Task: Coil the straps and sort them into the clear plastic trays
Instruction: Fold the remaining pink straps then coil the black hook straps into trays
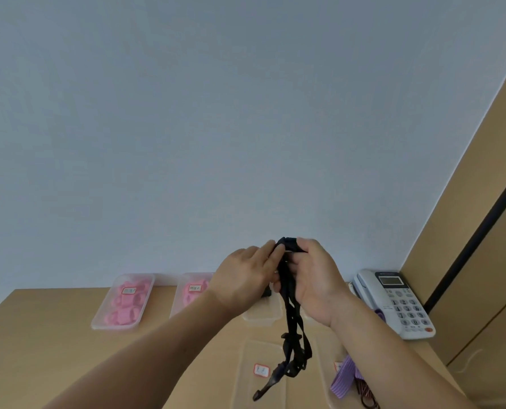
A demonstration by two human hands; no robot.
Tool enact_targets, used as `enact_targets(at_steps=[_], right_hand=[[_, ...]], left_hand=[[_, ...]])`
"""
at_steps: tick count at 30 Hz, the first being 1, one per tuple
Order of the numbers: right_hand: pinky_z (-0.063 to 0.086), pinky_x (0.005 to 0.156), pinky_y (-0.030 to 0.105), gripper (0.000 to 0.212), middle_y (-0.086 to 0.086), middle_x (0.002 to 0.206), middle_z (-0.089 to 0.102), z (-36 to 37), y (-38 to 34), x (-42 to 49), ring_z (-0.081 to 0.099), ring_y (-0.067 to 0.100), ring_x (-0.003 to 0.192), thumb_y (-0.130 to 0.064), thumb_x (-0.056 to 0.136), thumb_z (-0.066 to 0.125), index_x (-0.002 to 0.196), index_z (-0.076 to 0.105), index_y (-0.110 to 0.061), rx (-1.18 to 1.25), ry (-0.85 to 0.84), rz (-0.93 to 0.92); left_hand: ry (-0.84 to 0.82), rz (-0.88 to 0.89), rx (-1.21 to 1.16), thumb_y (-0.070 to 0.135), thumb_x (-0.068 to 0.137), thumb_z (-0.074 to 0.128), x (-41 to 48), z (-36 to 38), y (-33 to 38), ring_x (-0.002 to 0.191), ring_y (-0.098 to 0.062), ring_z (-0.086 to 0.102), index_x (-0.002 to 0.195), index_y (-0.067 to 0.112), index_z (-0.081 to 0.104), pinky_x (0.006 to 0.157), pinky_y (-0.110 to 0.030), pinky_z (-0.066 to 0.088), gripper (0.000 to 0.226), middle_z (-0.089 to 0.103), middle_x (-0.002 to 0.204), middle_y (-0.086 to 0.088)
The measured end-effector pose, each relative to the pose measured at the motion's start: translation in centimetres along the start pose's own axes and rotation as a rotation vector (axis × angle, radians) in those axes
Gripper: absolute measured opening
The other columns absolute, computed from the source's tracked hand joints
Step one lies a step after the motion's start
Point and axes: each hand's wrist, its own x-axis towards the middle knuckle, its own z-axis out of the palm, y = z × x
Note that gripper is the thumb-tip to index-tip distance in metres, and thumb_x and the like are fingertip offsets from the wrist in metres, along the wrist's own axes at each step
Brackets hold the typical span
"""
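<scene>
A black strap [290,323] is held up at its top end by both hands: it is pinched by the left hand [242,276] and the right hand [316,284] is curled round it. Below the fingers [268,249] the rest hangs loose, its buckles dangling over a labelled clear tray [245,391] on the table [54,335]. Coiling seems barely begun. Next, the hanging length would need to be wound up at the fingers, then laid in a tray.

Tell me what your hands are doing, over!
Left hand and right hand both gripping the black strap, held up. Loose ends dangle above the clear tray. Nothing blocking the tray.
</scene>
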Motion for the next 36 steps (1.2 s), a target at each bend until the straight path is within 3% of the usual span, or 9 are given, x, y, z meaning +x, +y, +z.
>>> enact_targets(at_steps=[4,8,10,14,17,23,29,32,36], right_hand=[[0.044,0.054,0.033,0.035,0.008,0.070,0.067,-0.2,0.7,0.9,0.054,0.019,0.052,-0.034,0.099,0.055,0.096,0.070,-0.002,0.025,0.193,-0.060],[0.046,0.059,0.032,0.024,0.007,0.083,0.073,-1.0,1.1,1.2,0.054,0.016,0.057,-0.026,0.097,0.060,0.090,0.074,-0.008,0.037,0.157,-0.167],[0.047,0.060,0.030,0.027,0.009,0.086,0.073,-0.8,1.4,1.2,0.054,0.016,0.061,-0.027,0.097,0.060,0.083,0.077,-0.011,-0.023,0.108,-0.237],[0.051,0.057,0.026,0.027,0.011,0.072,0.065,-0.1,2.1,1.1,0.056,0.017,0.059,-0.027,0.096,0.061,0.081,0.073,-0.008,-0.157,0.119,-0.299],[0.050,0.059,0.028,0.027,0.009,0.067,0.067,-0.1,2.3,1.0,0.059,0.018,0.058,-0.030,0.096,0.061,0.088,0.070,-0.006,-0.258,0.120,-0.288],[0.049,0.048,0.028,0.029,0.000,0.081,0.075,-1.0,1.1,0.8,0.062,0.018,0.053,-0.041,0.090,0.067,0.092,0.070,-0.012,-0.470,0.149,-0.234],[0.037,0.042,0.024,0.045,0.003,0.060,0.067,-1.7,0.4,0.7,0.049,0.014,0.043,-0.050,0.087,0.066,0.078,0.071,-0.006,-0.675,0.216,-0.197],[0.041,0.047,0.023,0.042,0.004,0.067,0.072,-0.3,1.1,0.6,0.053,0.013,0.045,-0.042,0.094,0.061,0.078,0.070,-0.004,-0.584,0.267,-0.216],[0.045,0.053,0.024,0.037,0.012,0.083,0.074,1.2,1.0,-0.1,0.053,0.016,0.054,-0.036,0.096,0.051,0.090,0.070,-0.005,-0.293,0.105,-0.099]], left_hand=[[-0.045,-0.034,-0.124,0.001,0.074,0.076,-0.2,0.5,0.1,0.070,-0.028,0.068,0.112,0.002,0.072,0.053,-0.031,0.055,0.039,0.071,0.110,-0.013],[-0.120,-0.622,-0.805,0.021,0.099,0.056,0.2,-0.5,0.1,0.096,-0.005,0.066,0.135,0.019,0.059,0.081,-0.030,0.056,0.036,0.065,0.132,0.007],[-0.249,-0.817,-0.972,0.031,0.099,0.057,0.6,-0.5,-0.3,0.101,-0.005,0.065,0.143,0.017,0.047,0.092,-0.034,0.053,0.047,0.069,0.121,0.003],[-0.331,-0.732,-1.054,0.020,0.103,0.044,0.9,-1.1,-0.1,0.084,-0.028,0.064,0.113,0.019,0.061,0.078,-0.039,0.052,0.020,0.065,0.073,0.000],[-0.304,-0.738,-1.024,0.014,0.103,0.038,0.8,-0.7,-0.1,0.075,-0.029,0.064,0.101,0.016,0.060,0.075,-0.041,0.051,0.022,0.061,0.062,0.006],[-0.311,-0.726,-0.893,0.017,0.104,0.041,0.1,-0.3,-1.0,0.082,-0.005,0.071,0.109,0.018,0.066,0.066,-0.011,0.045,0.025,0.074,0.095,0.004],[-0.410,-0.741,-1.033,0.018,0.104,0.041,0.3,-1.2,-1.9,0.081,-0.011,0.074,0.118,0.020,0.066,0.069,-0.023,0.053,0.028,0.074,0.106,0.007],[-0.275,-0.612,-0.598,0.020,0.103,0.039,0.8,-0.5,-1.2,0.071,-0.010,0.070,0.124,0.026,0.060,0.067,-0.030,0.052,0.029,0.073,0.090,0.010],[-0.004,-0.263,-0.087,0.018,0.085,0.041,-0.4,0.3,-1.4,0.040,-0.021,0.049,0.115,0.009,0.071,0.034,-0.023,0.037,0.043,0.070,0.071,0.005]])
